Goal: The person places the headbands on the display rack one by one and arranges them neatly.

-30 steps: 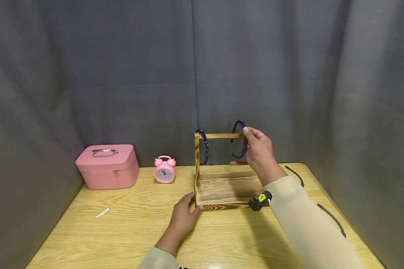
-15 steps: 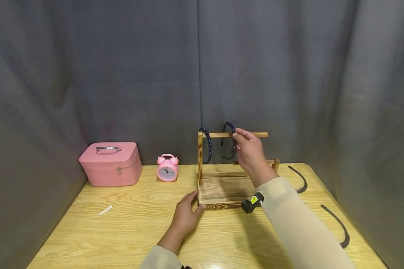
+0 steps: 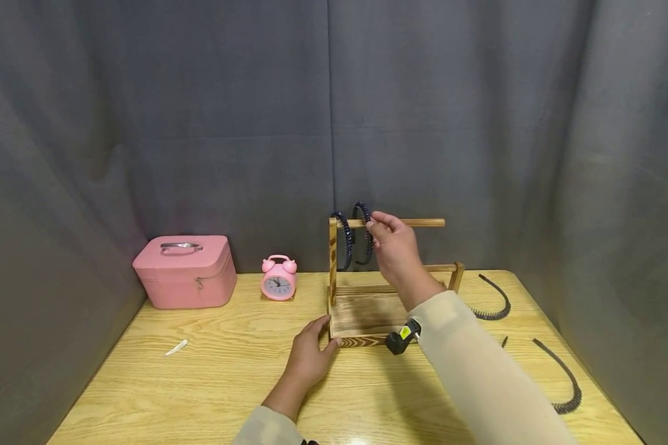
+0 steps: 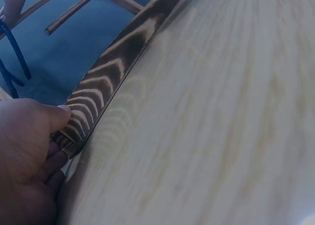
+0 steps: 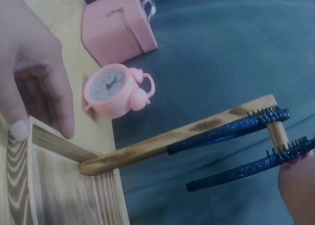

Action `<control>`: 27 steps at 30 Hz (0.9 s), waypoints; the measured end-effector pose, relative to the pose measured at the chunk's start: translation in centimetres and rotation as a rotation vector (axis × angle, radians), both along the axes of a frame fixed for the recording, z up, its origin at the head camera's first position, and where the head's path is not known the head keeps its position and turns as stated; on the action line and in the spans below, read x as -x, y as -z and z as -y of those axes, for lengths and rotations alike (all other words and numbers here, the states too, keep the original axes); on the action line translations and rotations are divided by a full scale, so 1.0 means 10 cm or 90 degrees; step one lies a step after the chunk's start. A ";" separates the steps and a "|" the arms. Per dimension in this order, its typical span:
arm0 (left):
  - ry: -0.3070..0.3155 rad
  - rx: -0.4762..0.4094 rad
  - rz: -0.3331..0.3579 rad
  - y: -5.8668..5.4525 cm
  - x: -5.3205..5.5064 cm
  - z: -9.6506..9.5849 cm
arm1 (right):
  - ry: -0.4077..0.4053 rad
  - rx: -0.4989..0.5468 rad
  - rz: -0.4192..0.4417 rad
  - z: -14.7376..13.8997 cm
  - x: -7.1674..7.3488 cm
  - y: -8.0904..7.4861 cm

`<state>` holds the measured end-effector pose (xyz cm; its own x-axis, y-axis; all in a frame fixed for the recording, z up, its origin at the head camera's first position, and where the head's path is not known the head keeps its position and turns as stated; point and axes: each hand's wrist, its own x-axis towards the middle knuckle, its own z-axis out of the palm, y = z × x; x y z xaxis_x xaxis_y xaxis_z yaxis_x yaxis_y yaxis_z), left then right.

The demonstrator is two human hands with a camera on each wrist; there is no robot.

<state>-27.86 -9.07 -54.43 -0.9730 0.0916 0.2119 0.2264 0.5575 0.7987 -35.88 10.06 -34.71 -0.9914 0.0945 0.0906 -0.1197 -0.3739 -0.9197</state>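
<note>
My right hand [image 3: 395, 250] pinches a dark blue toothed headband [image 3: 369, 246] between thumb and fingers. That headband hangs over the upper bar [image 3: 423, 222] of a wooden rack [image 3: 362, 312]. Left of it, a second dark blue headband [image 3: 347, 244] hangs against the upright post; the right wrist view shows the teeth of both facing the bar. My left hand [image 3: 306, 355] grips the rack's front left corner. In the left wrist view its thumb lies on the dark-grained front board [image 4: 108, 70] and the fingers fold round the side. The right forearm hides part of the rack's right side.
A pink case [image 3: 186, 275] and a pink alarm clock [image 3: 279, 281] stand left of the rack. A small slender white object [image 3: 176, 347] lies on the table. Dark headbands [image 3: 570, 395] lie at the right, partly behind the sleeve. Grey curtains [image 3: 228, 123] enclose the table.
My right hand has slid the pinched headband leftward along the upper bar, closer to the hanging one. The left hand stays at the rack's corner. The view has shifted slightly.
</note>
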 end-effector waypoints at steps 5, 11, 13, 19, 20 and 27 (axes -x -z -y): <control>0.004 -0.003 0.005 0.01 0.00 0.00 | 0.044 -0.041 0.003 0.06 -0.01 0.02; -0.002 0.000 -0.004 0.01 -0.02 0.00 | 0.114 -0.194 -0.006 0.14 0.01 0.08; -0.003 0.002 -0.008 0.01 -0.02 0.00 | 0.134 -0.248 -0.012 0.17 0.00 0.10; -0.005 -0.001 -0.008 0.00 -0.02 -0.01 | 0.162 -0.315 -0.024 0.23 -0.01 0.11; -0.004 -0.002 -0.008 0.00 -0.02 -0.01 | 0.164 -0.316 -0.024 0.24 -0.01 0.11; -0.005 0.001 -0.012 -0.02 -0.02 -0.02 | 0.173 -0.310 -0.027 0.23 0.01 0.12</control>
